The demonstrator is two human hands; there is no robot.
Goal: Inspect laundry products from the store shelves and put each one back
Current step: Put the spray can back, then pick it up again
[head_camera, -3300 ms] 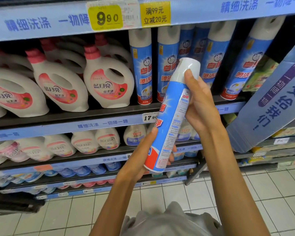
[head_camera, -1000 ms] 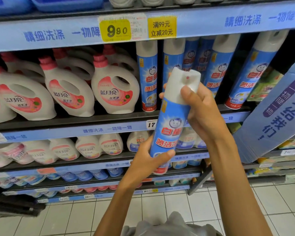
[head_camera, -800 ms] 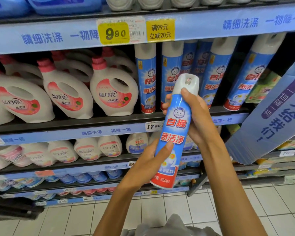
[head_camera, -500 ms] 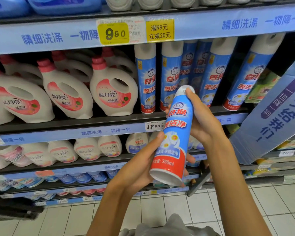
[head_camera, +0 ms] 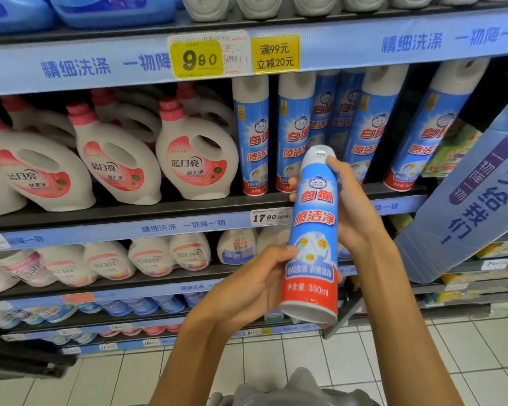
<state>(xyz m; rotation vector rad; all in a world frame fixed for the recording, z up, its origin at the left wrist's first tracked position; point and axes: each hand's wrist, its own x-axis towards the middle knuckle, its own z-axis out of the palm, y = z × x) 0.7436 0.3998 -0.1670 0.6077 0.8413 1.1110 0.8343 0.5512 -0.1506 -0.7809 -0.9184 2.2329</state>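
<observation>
Fingers (head_camera: 339, 177) around spray can (head_camera: 314, 230)

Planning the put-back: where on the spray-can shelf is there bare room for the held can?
Widest gap: right of the centre cans, before the far-right can. A narrow slot lies between the leftmost can and its neighbour. Crowded: jugs leftward. Both hands hold the spray can.

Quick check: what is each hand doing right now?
Left hand: grips the lower part of the blue-and-red spray can.
Right hand: holds the same can's upper part, near the white cap.
</observation>
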